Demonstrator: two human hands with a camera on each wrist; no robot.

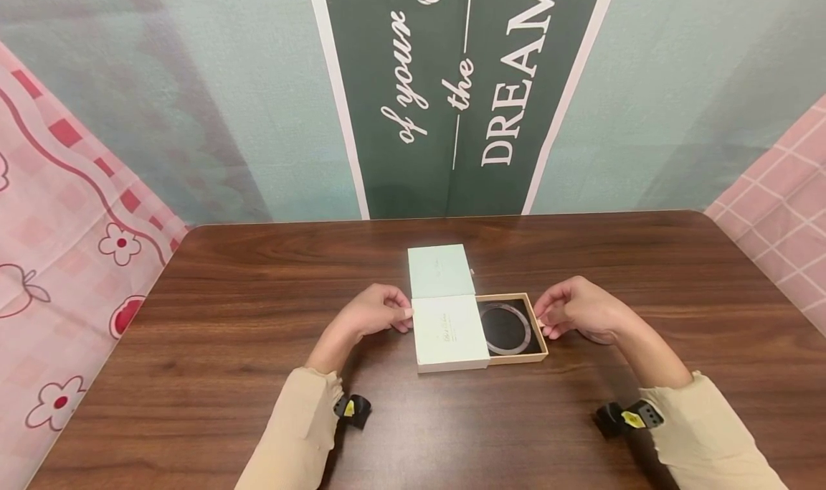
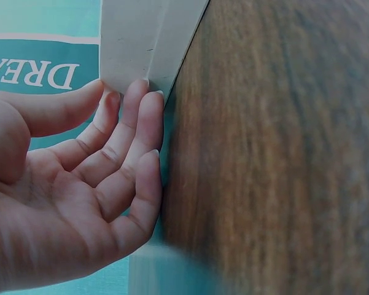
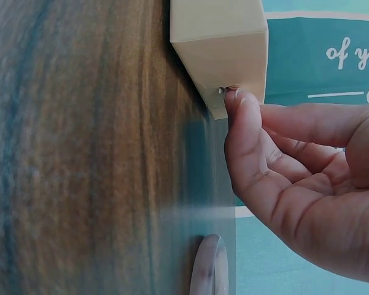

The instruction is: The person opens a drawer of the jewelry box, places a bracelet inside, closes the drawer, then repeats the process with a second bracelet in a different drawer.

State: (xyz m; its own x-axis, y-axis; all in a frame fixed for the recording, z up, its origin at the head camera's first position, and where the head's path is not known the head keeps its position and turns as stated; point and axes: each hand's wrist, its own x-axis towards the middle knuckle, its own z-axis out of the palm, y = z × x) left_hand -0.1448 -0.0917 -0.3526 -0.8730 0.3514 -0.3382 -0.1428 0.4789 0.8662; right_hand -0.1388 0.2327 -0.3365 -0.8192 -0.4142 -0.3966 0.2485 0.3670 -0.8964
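The box (image 1: 448, 332) lies on the bench (image 1: 258, 296), its drawer (image 1: 519, 359) partly out at the right end, a ring (image 1: 528, 329) inside. The left hand (image 1: 376, 309), fingers loosely curved, touches the box's left end; the right hand (image 1: 581, 307) pinches the drawer's tab (image 3: 231, 88). A second box (image 1: 441, 270) lies just behind the box, another ring (image 3: 210, 270) right of it.

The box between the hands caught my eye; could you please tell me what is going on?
A person's left hand touches a pale box sleeve while the right hand pinches the tab of its drawer. The drawer stands partly out, a bangle inside. Another bangle lies on the table near the right hand, and a second box sits behind the sleeve.
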